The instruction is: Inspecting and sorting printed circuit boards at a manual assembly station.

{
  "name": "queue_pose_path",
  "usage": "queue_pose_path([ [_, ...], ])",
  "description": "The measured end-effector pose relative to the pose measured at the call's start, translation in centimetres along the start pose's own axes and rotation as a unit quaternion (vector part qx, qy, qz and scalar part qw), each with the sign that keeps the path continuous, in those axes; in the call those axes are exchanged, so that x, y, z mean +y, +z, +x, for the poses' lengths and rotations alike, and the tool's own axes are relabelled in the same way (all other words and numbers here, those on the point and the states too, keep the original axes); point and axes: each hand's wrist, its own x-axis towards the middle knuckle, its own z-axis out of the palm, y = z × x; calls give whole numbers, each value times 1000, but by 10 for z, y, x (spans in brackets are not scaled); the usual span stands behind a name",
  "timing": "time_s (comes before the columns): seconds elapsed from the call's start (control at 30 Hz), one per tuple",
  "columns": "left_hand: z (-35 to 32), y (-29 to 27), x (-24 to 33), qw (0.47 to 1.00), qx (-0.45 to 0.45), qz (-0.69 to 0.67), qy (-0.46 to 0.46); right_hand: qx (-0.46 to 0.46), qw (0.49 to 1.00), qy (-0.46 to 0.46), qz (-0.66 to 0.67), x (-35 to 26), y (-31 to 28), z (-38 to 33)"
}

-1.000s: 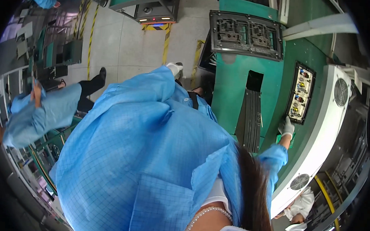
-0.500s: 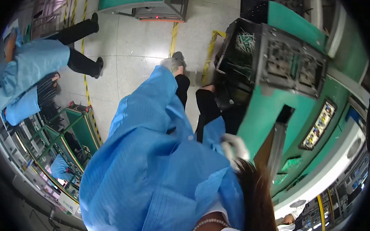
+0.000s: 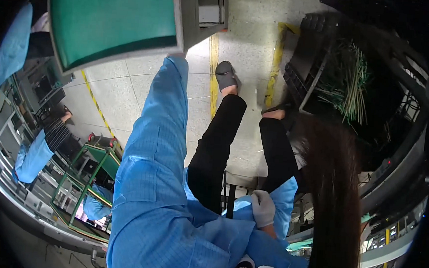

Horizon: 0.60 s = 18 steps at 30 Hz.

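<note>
I look down along my own body: blue coat (image 3: 158, 189), black trousers (image 3: 219, 144), grey shoes (image 3: 225, 76) on a pale tiled floor. My right hand (image 3: 263, 208) wears a white glove and lies low at my lap with its fingers curled against the coat; nothing shows in it. My left sleeve (image 3: 165, 97) stretches up to the grey rim of a green-topped cart (image 3: 113, 22). The left hand itself is hidden at that rim. Long dark hair (image 3: 334, 203) hangs down on the right.
A black crate (image 3: 310, 56) holding thin green strips (image 3: 352, 88) stands right of my feet. Yellow lines (image 3: 213, 71) cross the floor. A green-framed trolley (image 3: 93, 176) and people in blue coats (image 3: 31, 156) are on the left. Machine frames fill the right edge.
The view has swung down toward the floor and my feet. My gloved right hand came off the green bench and dropped to my lap. The left sleeve now reaches the green-topped cart.
</note>
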Motion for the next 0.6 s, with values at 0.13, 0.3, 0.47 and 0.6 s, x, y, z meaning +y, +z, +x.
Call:
queue_pose_path([
  [0.13, -123, 73, -58, 986, -94, -74, -114, 19, 990, 110, -82, -27, 15, 9],
  [0.3, -208, 4, -51, 963, -143, -93, -210, 20, 988, 119, -94, -33, 24, 14],
  [0.47, -176, 17, -1, 934, -193, -107, -282, 38, 986, 142, -74, -36, 29, 9],
  [0.6, -161, -25, 26, 914, -188, -101, -345, 23, 993, 104, -54, -30, 30, 7],
])
